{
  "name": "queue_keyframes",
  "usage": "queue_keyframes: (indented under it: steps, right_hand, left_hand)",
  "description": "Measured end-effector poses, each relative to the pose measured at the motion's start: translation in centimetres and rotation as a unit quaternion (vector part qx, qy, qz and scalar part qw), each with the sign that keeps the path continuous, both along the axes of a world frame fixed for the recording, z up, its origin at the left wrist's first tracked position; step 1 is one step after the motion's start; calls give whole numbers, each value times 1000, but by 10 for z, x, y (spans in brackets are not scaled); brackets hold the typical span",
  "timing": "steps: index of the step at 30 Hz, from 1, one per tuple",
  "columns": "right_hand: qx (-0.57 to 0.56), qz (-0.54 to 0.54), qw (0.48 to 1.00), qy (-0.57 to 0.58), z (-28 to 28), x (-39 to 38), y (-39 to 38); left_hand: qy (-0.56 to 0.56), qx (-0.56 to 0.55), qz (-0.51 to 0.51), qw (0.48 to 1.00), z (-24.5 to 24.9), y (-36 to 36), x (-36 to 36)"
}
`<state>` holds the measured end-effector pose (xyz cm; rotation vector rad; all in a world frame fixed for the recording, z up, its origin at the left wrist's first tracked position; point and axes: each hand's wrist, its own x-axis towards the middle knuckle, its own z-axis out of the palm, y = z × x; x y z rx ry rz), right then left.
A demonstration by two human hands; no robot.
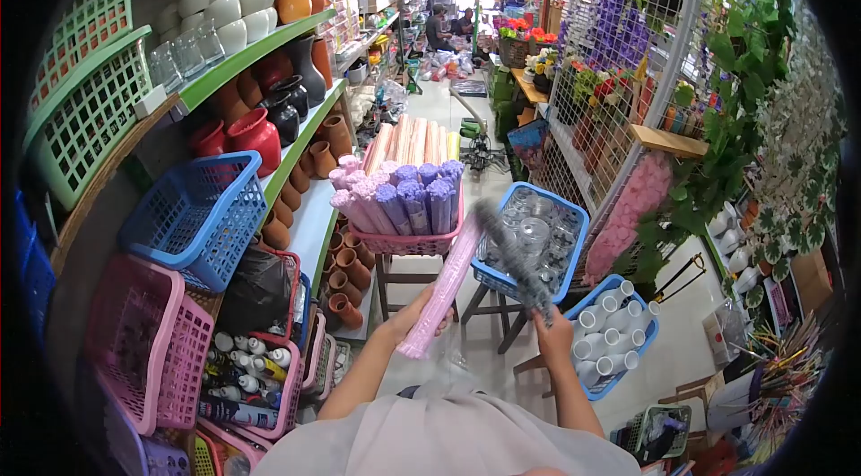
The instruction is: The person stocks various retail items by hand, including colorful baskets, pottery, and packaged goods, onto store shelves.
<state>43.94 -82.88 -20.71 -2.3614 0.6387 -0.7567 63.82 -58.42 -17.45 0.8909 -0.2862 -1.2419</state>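
The left hand grips the low end of a long pink roll of paper, with its fingers curled tight around it. The roll points up and away, toward a pink plastic basket full of purple and pink rolls that stand upright. The right hand is closed around the handle of a dark grey fuzzy duster. The duster's fluffy end lies across the top of the pink roll. Just behind the duster sits a blue plastic basket of clear cups on a stool. Small brown clay pots fill the shelves on the left.
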Motion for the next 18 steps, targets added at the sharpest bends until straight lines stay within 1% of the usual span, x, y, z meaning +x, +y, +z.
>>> queue_keyframes:
  steps: [1,2,3,4,5,6,7,8,9,10,11,13,14,15,16,17,18]
  right_hand:
    - [149,-98,984,27,3,5,-1]
    - [39,-79,996,-25,-10,4,-1]
    - [39,-76,996,-26,-8,4,4]
    - [-60,50,997,-26,0,0,12]
    - [-156,173,972,-24,7,-5,18]
    - [-169,201,958,115,14,-7,19]
    - [-169,204,957,115,10,-4,14]
    - [-109,124,985,57,0,2,6]
    - [-46,41,998,0,-3,8,3]
    - [36,-51,998,27,-5,16,-2]
    - [35,-49,998,29,-8,14,-2]
    - [44,-22,999,-13,2,13,9]
    - [-71,74,993,-62,-5,9,12]
    - [-70,71,993,-62,-2,6,13]
    - [-120,141,983,7,4,3,14]
    - [-168,209,960,75,7,1,14]
    - [-145,167,975,-2,-13,3,0]
  left_hand:
    - [-10,-11,-4,1000,0,2,1]
    - [-22,-21,-9,999,0,4,2]
    - [-33,-31,-16,999,0,7,4]
    - [-78,30,26,996,-6,11,2]
    - [-122,91,67,986,-12,15,0]
    - [-18,-82,1,996,-14,8,8]
    - [-18,-82,3,996,-18,8,11]
    - [14,-59,5,998,-22,9,12]
    - [48,-35,7,998,-27,9,12]
    - [39,-47,-1,998,-33,10,13]
    - [41,-47,1,998,-38,10,13]
    - [51,-95,-16,994,-28,12,11]
    - [51,-95,-18,994,-24,11,9]
    - [35,-27,41,998,-11,8,3]
    - [18,41,100,994,-2,6,0]
    - [17,-45,74,996,1,4,-1]
    - [56,-95,14,994,-11,4,8]
